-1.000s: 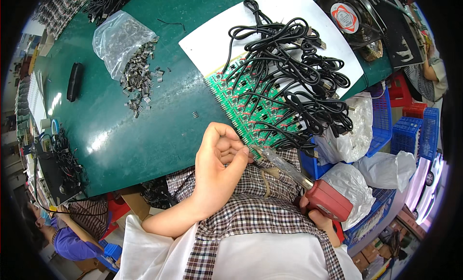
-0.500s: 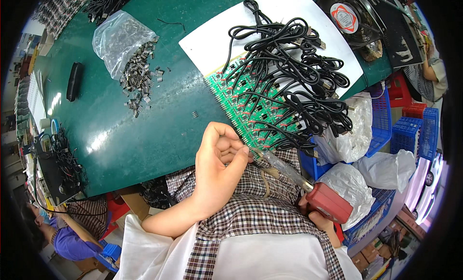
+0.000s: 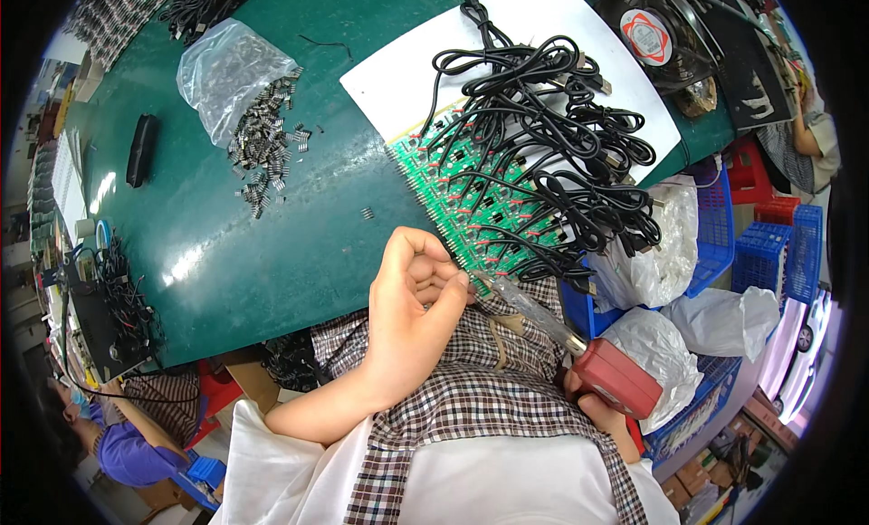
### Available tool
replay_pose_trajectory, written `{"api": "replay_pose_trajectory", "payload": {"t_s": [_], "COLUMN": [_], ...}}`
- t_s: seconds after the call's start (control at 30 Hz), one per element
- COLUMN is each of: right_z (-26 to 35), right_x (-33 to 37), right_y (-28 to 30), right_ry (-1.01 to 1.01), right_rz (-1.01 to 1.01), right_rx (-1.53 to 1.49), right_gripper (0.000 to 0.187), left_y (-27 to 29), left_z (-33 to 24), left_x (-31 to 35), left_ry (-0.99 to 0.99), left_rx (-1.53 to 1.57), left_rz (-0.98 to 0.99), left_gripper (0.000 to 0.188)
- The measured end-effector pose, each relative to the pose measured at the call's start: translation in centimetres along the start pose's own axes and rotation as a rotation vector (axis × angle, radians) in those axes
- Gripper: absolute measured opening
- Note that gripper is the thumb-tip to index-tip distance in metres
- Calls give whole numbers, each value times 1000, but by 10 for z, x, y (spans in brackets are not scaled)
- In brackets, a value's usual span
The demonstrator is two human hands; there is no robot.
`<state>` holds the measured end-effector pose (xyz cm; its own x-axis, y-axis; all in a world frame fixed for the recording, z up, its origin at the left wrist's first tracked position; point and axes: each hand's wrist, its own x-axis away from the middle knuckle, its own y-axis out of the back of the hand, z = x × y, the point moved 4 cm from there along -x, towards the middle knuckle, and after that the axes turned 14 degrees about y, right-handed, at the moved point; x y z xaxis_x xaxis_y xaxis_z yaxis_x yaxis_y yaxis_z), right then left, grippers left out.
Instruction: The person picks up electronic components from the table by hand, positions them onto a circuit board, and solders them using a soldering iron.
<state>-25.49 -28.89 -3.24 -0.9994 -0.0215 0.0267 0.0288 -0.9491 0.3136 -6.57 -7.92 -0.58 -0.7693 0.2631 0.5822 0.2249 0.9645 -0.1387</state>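
My left hand (image 3: 412, 321) is closed in a pinch at the near corner of a green circuit board panel (image 3: 433, 192). What sits between its fingertips is too small to make out. My right hand (image 3: 605, 416), partly hidden, grips a soldering iron (image 3: 617, 378) with a red handle. The iron's wrapped barrel slants up left, its tip by my left fingertips at the board's corner. Metal pins line the panel's left edge. Bundled black cables (image 3: 552, 109) are attached along the panel and spread over a white sheet (image 3: 380, 86).
A clear plastic bag (image 3: 226, 72) spills small pin connectors (image 3: 264, 140) on the green table (image 3: 308, 253). A single connector (image 3: 367, 214) lies nearer me. A black case (image 3: 141, 151) rests left, a fan (image 3: 647, 36) back right. Blue crates (image 3: 715, 222) stand right; a person (image 3: 145, 443) sits left.
The soldering iron's tip has shifted slightly left, closer to my left fingertips. My left hand holds its pinch almost unmoved.
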Motion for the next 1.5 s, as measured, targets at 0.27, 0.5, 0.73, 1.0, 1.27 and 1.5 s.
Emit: {"api": "replay_pose_trajectory", "payload": {"t_s": [0.27, 0.5, 0.73, 1.0, 1.27, 1.5], "right_z": [21, 21, 25, -4, 21, 30], "right_x": [-23, -27, -23, 9, -26, -33], "right_y": [2, 5, 5, 5, 2, -13], "right_ry": [260, 260, 288, 158, 181, 46], "right_rz": [-1, -21, -40, -96, -26, -168], "right_rx": [99, 45, 24, 77, -91, -407], "right_gripper": [57, 61, 61, 47, 24, 31], "left_y": [1, -1, -1, 37, 57, 52], "left_z": [2, 1, 3, -10, -50, -49], "left_x": [0, -1, 1, -8, -20, -14], "left_ry": [-1, -8, 2, -45, -449, -463], "left_rx": [-21, -3, 1, -215, -868, -1269], "left_rz": [-27, -15, -16, -152, -453, -343], "left_gripper": [22, 22, 22, 30, 13, 8]}}
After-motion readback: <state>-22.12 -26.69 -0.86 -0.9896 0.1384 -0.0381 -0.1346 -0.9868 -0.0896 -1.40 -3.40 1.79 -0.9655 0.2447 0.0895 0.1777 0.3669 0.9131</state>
